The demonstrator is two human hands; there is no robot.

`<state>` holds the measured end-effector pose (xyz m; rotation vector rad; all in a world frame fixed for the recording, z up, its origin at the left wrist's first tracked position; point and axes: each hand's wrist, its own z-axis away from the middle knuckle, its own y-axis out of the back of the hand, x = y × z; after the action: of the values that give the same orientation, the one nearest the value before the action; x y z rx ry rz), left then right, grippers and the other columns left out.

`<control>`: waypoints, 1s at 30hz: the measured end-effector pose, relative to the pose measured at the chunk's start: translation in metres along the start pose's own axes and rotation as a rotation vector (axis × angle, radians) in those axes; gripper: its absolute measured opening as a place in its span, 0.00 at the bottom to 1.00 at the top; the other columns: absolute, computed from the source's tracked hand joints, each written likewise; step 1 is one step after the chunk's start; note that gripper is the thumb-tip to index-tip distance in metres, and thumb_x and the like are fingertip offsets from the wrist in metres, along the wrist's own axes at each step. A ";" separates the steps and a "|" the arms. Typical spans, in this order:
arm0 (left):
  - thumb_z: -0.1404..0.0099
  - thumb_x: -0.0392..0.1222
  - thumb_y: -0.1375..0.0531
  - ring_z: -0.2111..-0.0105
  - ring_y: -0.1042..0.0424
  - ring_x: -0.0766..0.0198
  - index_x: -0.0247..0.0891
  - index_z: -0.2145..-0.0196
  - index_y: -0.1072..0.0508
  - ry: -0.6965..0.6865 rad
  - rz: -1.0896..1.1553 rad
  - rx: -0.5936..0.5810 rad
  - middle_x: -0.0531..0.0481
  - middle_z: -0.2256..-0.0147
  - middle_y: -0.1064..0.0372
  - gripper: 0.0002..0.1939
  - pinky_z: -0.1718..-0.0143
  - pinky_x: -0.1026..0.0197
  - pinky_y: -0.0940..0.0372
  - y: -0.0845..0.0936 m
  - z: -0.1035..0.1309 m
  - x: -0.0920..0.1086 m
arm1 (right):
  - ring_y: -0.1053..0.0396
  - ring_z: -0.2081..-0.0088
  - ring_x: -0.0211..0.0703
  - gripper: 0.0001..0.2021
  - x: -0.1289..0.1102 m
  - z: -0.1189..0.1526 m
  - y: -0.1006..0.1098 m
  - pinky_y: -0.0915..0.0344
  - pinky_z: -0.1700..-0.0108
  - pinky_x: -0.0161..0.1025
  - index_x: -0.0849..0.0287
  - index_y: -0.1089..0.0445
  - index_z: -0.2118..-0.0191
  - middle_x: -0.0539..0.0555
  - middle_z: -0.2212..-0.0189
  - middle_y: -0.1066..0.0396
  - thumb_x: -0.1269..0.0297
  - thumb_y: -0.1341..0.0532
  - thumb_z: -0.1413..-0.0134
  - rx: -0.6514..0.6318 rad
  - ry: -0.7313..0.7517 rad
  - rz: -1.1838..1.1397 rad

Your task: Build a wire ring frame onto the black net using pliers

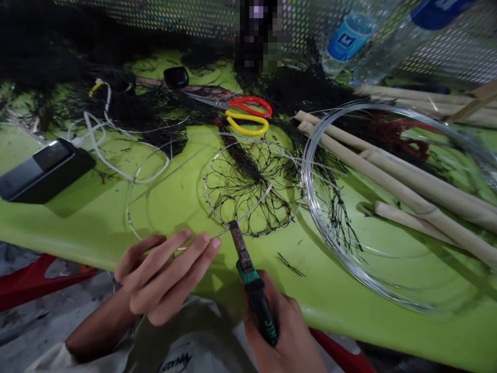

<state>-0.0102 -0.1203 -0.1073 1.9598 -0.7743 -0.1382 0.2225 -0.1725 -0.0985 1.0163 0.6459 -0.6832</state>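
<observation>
My right hand [285, 324] is wrapped around the green-and-black handles of a pair of pliers [241, 248]. The jaws of the pliers meet a thin metal wire [223, 231] at the near edge of a wire ring [207, 189]. Black netting [254, 173] is strung across that ring and gathered into a dark bunch at its middle. Left of the pliers, my left hand [171, 280] is closed on the wire, fingertips together near the ring. A further curve of the wire arcs out beyond this hand to the left. My left thumb is mostly hidden.
A coil of wire [310, 191] and wooden sticks [404, 191] lie on the green table [349, 316] at right. Scissors [248, 116] with red and yellow handles lie behind the ring. A power bank [50, 168] with a white cable [97, 150] sits left; plastic bottles [349, 44] stand behind.
</observation>
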 end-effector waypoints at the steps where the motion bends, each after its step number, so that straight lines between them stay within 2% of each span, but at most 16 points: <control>1: 0.33 0.37 0.30 0.60 0.17 0.60 0.51 0.50 0.18 -0.101 -0.092 0.013 0.59 0.56 0.16 0.15 0.66 0.57 0.27 -0.001 -0.002 -0.001 | 0.28 0.74 0.47 0.08 0.001 0.000 0.000 0.37 0.69 0.39 0.50 0.37 0.61 0.46 0.77 0.30 0.72 0.48 0.40 -0.007 0.002 0.002; 3: 0.32 0.33 0.32 0.60 0.17 0.59 0.44 0.52 0.18 -0.274 -0.247 0.062 0.56 0.55 0.16 0.12 0.67 0.56 0.26 -0.004 -0.005 -0.004 | 0.28 0.74 0.46 0.09 0.003 0.001 0.000 0.37 0.70 0.39 0.50 0.37 0.61 0.47 0.76 0.29 0.72 0.49 0.40 -0.013 0.006 0.008; 5: 0.33 0.32 0.32 0.62 0.17 0.60 0.42 0.56 0.17 -0.333 -0.285 0.137 0.56 0.57 0.16 0.10 0.68 0.57 0.26 -0.010 -0.009 -0.007 | 0.28 0.74 0.46 0.09 0.004 0.001 -0.001 0.37 0.70 0.39 0.50 0.37 0.61 0.47 0.75 0.28 0.73 0.49 0.41 -0.004 0.002 0.023; 7: 0.36 0.31 0.29 0.64 0.17 0.59 0.40 0.58 0.17 -0.350 -0.243 0.200 0.54 0.60 0.16 0.09 0.70 0.56 0.25 -0.016 -0.011 -0.009 | 0.28 0.73 0.47 0.10 0.003 0.001 -0.001 0.36 0.69 0.39 0.50 0.36 0.61 0.47 0.74 0.28 0.73 0.48 0.43 0.013 -0.005 0.037; 10: 0.38 0.28 0.29 0.68 0.18 0.57 0.36 0.60 0.18 -0.341 -0.147 0.220 0.49 0.62 0.17 0.09 0.72 0.57 0.25 -0.025 -0.011 -0.012 | 0.26 0.68 0.49 0.11 0.001 0.000 0.000 0.34 0.65 0.40 0.50 0.34 0.59 0.48 0.72 0.25 0.74 0.46 0.46 0.036 -0.002 0.036; 12: 0.38 0.27 0.29 0.69 0.19 0.60 0.36 0.59 0.19 -0.323 -0.104 0.232 0.47 0.61 0.17 0.11 0.74 0.59 0.25 -0.031 -0.008 -0.013 | 0.26 0.68 0.49 0.13 0.001 -0.001 -0.001 0.33 0.65 0.40 0.50 0.34 0.59 0.48 0.71 0.25 0.74 0.46 0.47 0.044 0.001 0.032; 16: 0.38 0.26 0.30 0.69 0.19 0.62 0.33 0.52 0.19 -0.224 -0.017 0.237 0.44 0.55 0.17 0.16 0.72 0.61 0.25 -0.038 0.003 -0.011 | 0.27 0.71 0.49 0.11 0.005 0.001 -0.005 0.36 0.68 0.39 0.49 0.34 0.60 0.47 0.75 0.28 0.73 0.47 0.46 0.037 -0.025 0.055; 20: 0.35 0.27 0.31 0.65 0.18 0.64 0.33 0.47 0.21 -0.066 0.089 0.179 0.46 0.56 0.17 0.18 0.65 0.64 0.24 -0.038 0.005 -0.003 | 0.28 0.73 0.48 0.11 0.008 0.003 -0.008 0.37 0.69 0.39 0.49 0.34 0.60 0.46 0.77 0.30 0.72 0.47 0.44 0.028 -0.055 0.076; 24: 0.31 0.28 0.34 0.62 0.17 0.66 0.40 0.49 0.21 0.143 0.220 0.087 0.52 0.58 0.17 0.15 0.60 0.66 0.22 -0.035 -0.001 0.006 | 0.27 0.72 0.49 0.11 0.007 0.005 -0.006 0.36 0.69 0.40 0.50 0.33 0.58 0.48 0.75 0.27 0.71 0.46 0.44 0.025 -0.052 0.088; 30: 0.28 0.30 0.36 0.63 0.18 0.67 0.41 0.53 0.21 0.287 0.295 0.053 0.52 0.60 0.17 0.09 0.60 0.67 0.22 -0.033 -0.007 0.016 | 0.28 0.74 0.49 0.09 0.003 0.003 -0.003 0.37 0.70 0.40 0.49 0.35 0.60 0.47 0.77 0.29 0.71 0.46 0.43 0.001 -0.041 0.063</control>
<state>0.0206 -0.1141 -0.1279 1.8377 -0.8702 0.3363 0.2226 -0.1772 -0.1008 1.0168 0.5758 -0.6477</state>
